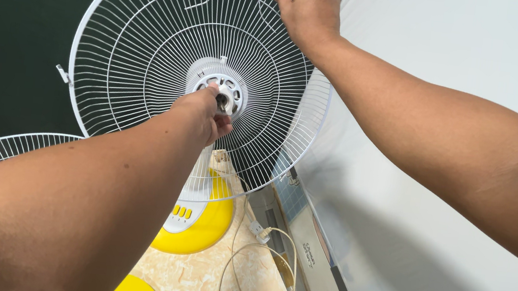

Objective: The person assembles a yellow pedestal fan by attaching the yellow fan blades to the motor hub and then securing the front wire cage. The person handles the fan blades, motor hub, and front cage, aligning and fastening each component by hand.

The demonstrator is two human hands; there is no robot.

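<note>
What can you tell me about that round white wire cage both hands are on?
The wire cage is a fan guard of thin white wire, as it looks: spokes fan out from a round hub to a thicker outer rim, crossed by a few rings. A small clip sticks out at its left edge. It stands upright on the fan. The right hand grips the top rim; the left hand works at the hub, fingers on the central shaft. No blade is mounted.
</note>
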